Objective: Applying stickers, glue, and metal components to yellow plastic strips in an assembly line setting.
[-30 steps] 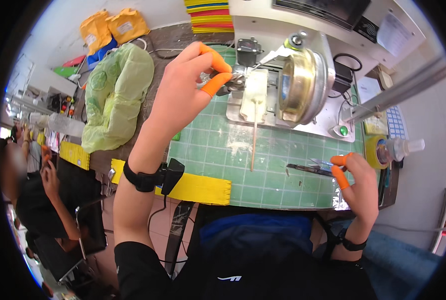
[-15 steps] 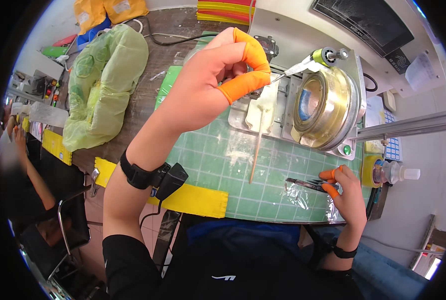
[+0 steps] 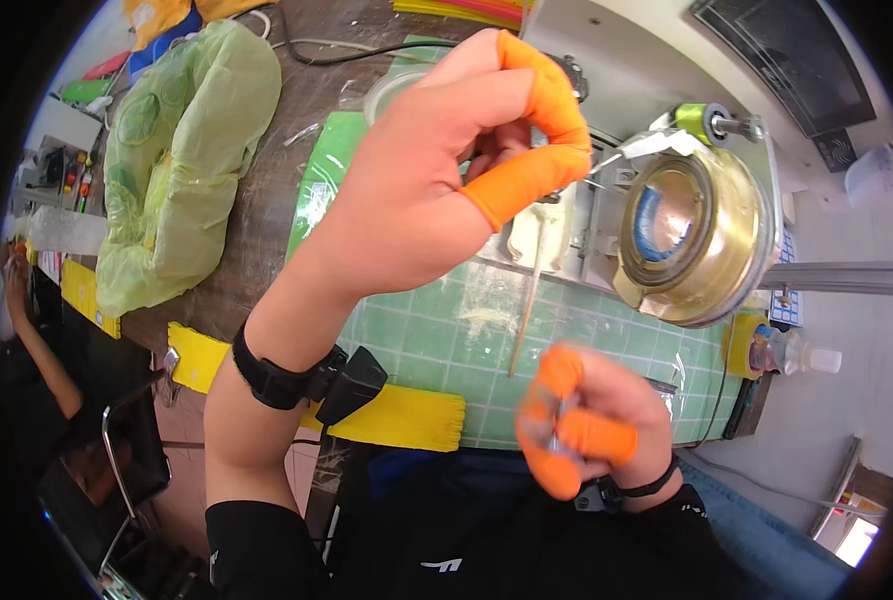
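Orange finger covers sit on the thumb and forefinger of both my hands. My left hand point(image 3: 417, 180) is raised above the bench, thumb and forefinger pinched together. A thin, pointed sliver shows at those fingertips; its kind is unclear. Close to their right is a round brass-coloured machine head point(image 3: 712, 235) with a blue-lined opening. My right hand point(image 3: 597, 420), smeared by motion, is closed in front of my body at the mat's near edge. Something small, grey and shiny shows between its fingers, too blurred to name. A thin wooden stick point(image 3: 527, 315) rests with one end on a cream-coloured pad point(image 3: 557, 235).
A green gridded cutting mat point(image 3: 417, 330) covers the bench. A yellow strip point(image 3: 407, 415) lies along its near left edge. At left stands a container wrapped in pale green plastic point(image 3: 192, 180). A clear bottle point(image 3: 782, 350) stands at right. Another person's arm point(image 3: 47, 350) shows far left.
My right hand has left the dark, slim items on the mat and moved left and nearer my body, closing around something small. My left hand stays pinched; the whole view has shifted slightly.
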The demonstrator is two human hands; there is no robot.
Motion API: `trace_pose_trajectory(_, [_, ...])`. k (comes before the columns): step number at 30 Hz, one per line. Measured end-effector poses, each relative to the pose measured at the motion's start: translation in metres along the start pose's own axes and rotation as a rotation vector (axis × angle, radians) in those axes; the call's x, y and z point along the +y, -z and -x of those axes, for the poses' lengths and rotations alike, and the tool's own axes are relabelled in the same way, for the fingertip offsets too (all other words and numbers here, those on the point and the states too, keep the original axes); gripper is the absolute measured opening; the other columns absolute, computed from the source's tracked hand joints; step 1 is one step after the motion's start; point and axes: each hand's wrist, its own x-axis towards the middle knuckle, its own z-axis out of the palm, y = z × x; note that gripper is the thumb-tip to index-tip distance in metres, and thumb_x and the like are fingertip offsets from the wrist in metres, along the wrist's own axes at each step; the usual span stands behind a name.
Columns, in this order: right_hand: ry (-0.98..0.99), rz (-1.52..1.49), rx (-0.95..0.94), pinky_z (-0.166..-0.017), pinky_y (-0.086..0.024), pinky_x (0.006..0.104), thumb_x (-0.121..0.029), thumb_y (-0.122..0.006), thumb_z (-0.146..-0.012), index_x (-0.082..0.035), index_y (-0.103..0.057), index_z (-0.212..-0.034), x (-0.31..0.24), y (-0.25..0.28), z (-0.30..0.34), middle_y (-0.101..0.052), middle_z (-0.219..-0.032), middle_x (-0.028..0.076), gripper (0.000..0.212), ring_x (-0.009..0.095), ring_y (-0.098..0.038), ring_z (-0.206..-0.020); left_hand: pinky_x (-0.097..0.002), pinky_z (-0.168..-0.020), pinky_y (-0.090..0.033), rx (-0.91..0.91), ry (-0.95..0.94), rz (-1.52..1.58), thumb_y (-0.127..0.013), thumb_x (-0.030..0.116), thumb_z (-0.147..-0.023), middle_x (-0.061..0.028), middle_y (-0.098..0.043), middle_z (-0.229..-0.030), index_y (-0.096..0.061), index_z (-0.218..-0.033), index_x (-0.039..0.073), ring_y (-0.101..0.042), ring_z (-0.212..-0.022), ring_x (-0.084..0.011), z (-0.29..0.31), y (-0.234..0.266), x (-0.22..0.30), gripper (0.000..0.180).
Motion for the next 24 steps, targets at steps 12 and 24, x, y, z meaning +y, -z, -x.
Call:
trace_pose_trajectory(12, [0.193, -0.977, -0.167, -0.044, -0.024, 0.0205, -0.058, -0.028, -0.109, -0.014, -0.050, -0.118, 0.005, 0.011, -0.046, -0.042, -0.072, -0.002, 0.050, 0.005, -0.032, -0.051, -0.0228, -0.073, -0.040, 0.043, -0.128, 0.116, -0.070, 0.001, -0.092, -0.0033, -0.056, -0.105, -0.068, -0.097, 0.002, -0.052, -0.087, -0.0080, -0.003, -0.002, 0.000, 0.005])
trace_pose_trajectory(24, [0.310, -0.878, -0.218, -0.036, -0.018, 0.0187, -0.052, -0.025, -0.112, -0.016, -0.041, -0.117, 0.014, 0.019, -0.060, -0.055, -0.097, 0.003, 0.040, 0.004, -0.026, -0.043, -0.0229, -0.069, -0.041, 0.080, -0.090, 0.210, -0.073, 0.004, -0.091, -0.0021, -0.055, -0.102, -0.068, -0.095, 0.003, -0.052, -0.081, -0.0080, -0.003, -0.003, -0.008, 0.007])
